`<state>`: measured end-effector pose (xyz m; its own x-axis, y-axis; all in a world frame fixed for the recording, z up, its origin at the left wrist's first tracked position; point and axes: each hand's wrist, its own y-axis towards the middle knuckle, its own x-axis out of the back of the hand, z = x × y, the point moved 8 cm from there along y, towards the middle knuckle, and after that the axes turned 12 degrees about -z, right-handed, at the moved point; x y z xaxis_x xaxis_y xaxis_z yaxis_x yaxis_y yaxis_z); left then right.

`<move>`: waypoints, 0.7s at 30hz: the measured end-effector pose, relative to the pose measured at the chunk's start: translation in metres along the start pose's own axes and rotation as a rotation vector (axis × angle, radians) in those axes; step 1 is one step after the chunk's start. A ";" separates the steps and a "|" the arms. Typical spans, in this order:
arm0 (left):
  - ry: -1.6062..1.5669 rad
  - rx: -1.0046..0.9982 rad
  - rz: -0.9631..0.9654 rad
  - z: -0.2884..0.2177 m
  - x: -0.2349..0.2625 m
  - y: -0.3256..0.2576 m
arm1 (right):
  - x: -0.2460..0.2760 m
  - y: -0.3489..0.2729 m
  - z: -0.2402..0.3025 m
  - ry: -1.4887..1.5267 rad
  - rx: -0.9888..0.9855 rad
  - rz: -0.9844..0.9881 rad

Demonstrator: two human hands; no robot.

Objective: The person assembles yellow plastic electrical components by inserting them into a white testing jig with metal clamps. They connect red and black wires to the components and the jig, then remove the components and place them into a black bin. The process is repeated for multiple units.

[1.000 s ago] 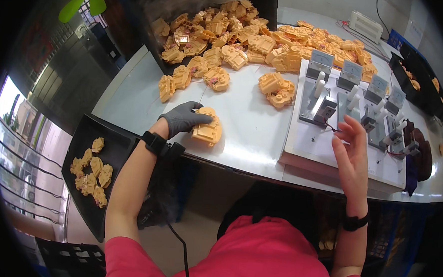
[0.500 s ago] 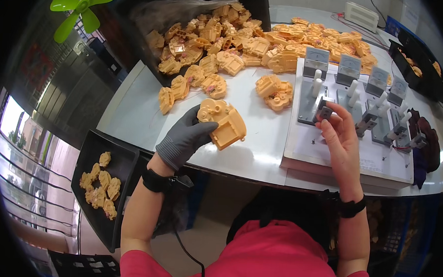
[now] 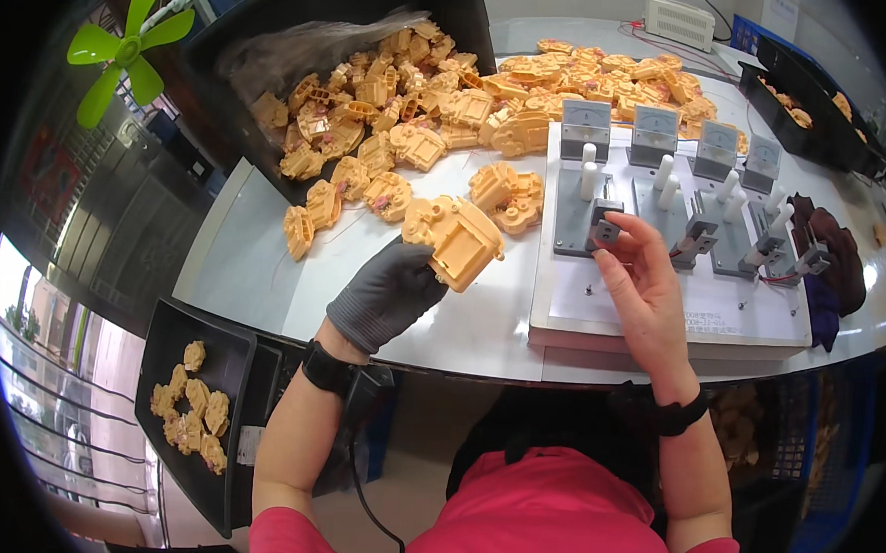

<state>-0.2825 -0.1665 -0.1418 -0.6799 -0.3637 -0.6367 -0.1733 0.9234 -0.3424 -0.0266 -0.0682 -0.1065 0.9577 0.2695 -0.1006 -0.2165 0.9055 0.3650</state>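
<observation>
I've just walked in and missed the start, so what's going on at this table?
A person's left hand, in a dark grey knit glove, holds up a peach-coloured plastic housing. The bare right hand has its fingertips at a small dark grey block on the leftmost station of a white rectangular board; whether it grips it is unclear. More peach-coloured housings are heaped behind, some in a black plastic bin.

Small print (image 3: pixel 726 321) on wht board (image 3: pixel 567 308), too blurry to read. Meter dials (image 3: pixel 656 120) behind: faint scale marks, nos. illegible.
</observation>
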 end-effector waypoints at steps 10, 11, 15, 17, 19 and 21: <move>-0.100 0.031 0.009 0.006 -0.028 -0.012 | 0.000 -0.002 0.006 -0.155 0.117 -0.057; -0.049 0.004 0.027 0.004 -0.034 -0.012 | 0.000 -0.001 0.006 -0.155 0.107 -0.057; 0.159 -0.097 0.056 -0.003 -0.055 -0.013 | 0.000 -0.001 0.005 -0.103 0.049 -0.054; 0.268 -0.184 0.011 -0.009 -0.053 -0.011 | -0.001 0.000 0.004 -0.073 0.023 -0.034; 0.381 -0.298 -0.062 -0.015 -0.044 -0.007 | 0.000 -0.001 0.003 -0.071 0.000 -0.007; 0.477 -0.391 -0.094 -0.023 -0.045 -0.001 | 0.000 0.000 0.005 -0.048 0.018 -0.009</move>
<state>-0.2683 -0.1488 -0.0968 -0.8768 -0.4342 -0.2065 -0.4345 0.8995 -0.0463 -0.0260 -0.0702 -0.1014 0.9677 0.2452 -0.0590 -0.2052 0.9016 0.3808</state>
